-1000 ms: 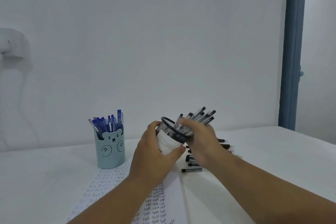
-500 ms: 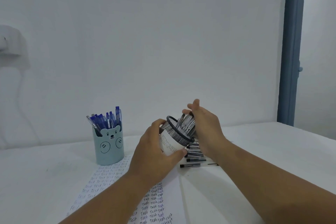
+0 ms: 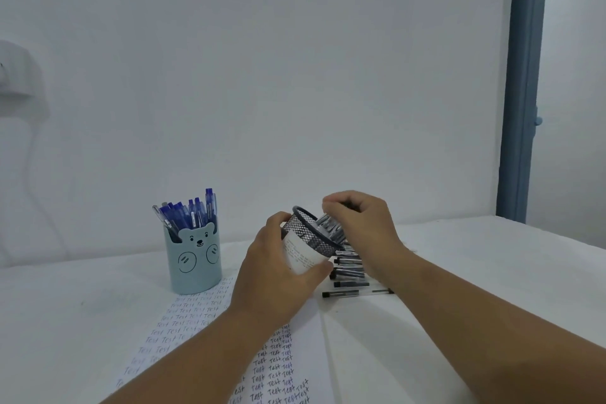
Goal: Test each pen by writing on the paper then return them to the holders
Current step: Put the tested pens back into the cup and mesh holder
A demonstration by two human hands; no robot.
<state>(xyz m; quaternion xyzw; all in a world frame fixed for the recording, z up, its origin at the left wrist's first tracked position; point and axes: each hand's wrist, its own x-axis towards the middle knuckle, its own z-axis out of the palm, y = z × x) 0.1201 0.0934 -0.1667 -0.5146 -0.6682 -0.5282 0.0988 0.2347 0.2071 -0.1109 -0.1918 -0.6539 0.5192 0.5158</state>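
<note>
My left hand (image 3: 278, 275) grips a black mesh pen holder (image 3: 310, 238) with a white label, tilted toward the right above the table. My right hand (image 3: 360, 226) is at the holder's mouth, fingers curled round a bunch of black pens (image 3: 328, 227) that sit partly inside it. More black pens (image 3: 349, 274) lie in a pile on the table under the holder. A paper sheet (image 3: 272, 367) covered with "Test" writing lies in front of me. A light-blue bear holder (image 3: 193, 259) full of blue pens (image 3: 190, 211) stands upright to the left.
The white table (image 3: 475, 272) runs to a white wall behind. A blue door frame (image 3: 524, 82) rises at the right. A white fixture (image 3: 13, 75) is on the wall at far left.
My right hand has pushed the bunch of black pens deeper into the tilted mesh holder and its fingers have curled over their tops. My left hand has kept its grip.
</note>
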